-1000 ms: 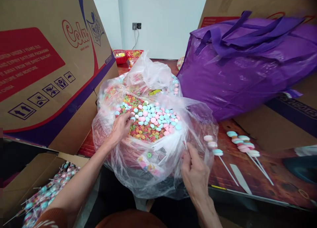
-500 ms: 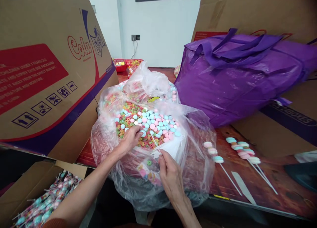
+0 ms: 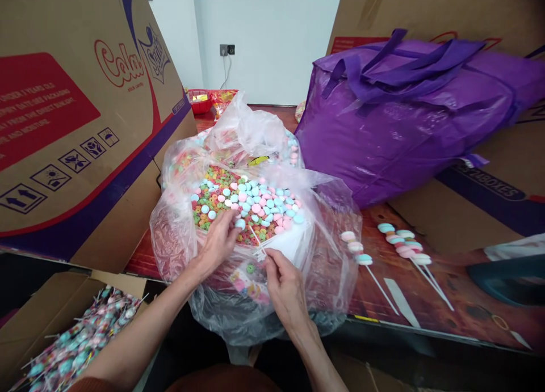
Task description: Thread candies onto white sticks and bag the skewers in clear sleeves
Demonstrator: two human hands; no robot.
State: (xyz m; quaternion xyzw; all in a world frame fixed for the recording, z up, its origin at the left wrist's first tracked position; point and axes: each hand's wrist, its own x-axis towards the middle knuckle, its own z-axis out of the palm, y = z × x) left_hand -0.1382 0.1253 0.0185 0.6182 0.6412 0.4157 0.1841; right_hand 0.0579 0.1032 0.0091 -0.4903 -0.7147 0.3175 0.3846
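Note:
My left hand (image 3: 219, 236) pinches a pale blue round candy (image 3: 240, 224) between thumb and fingers, above the open plastic bag. My right hand (image 3: 284, 278) grips the lower end of a thin white stick (image 3: 256, 239); its upper tip points toward the blue candy, apart from it. Beneath the hands, the clear plastic bag (image 3: 174, 233) holds many pink, blue and white round candies (image 3: 255, 208) and small ring-shaped candies (image 3: 208, 179) in red, green and orange. White paper or sticks (image 3: 293, 241) lie at the bag's right side.
On the table (image 3: 374, 284) at right lie candy skewers (image 3: 356, 248) and a flat strip (image 3: 401, 302). A purple bag (image 3: 404, 119) leans behind them. A large carton (image 3: 85, 108) stands at left. Below it, an open box (image 3: 34, 301) holds many wrapped candy sticks (image 3: 85, 341).
My view has shifted, so the scene sits a little higher and further left. My left hand keeps its pinch and my right hand still holds the stick near the candy.

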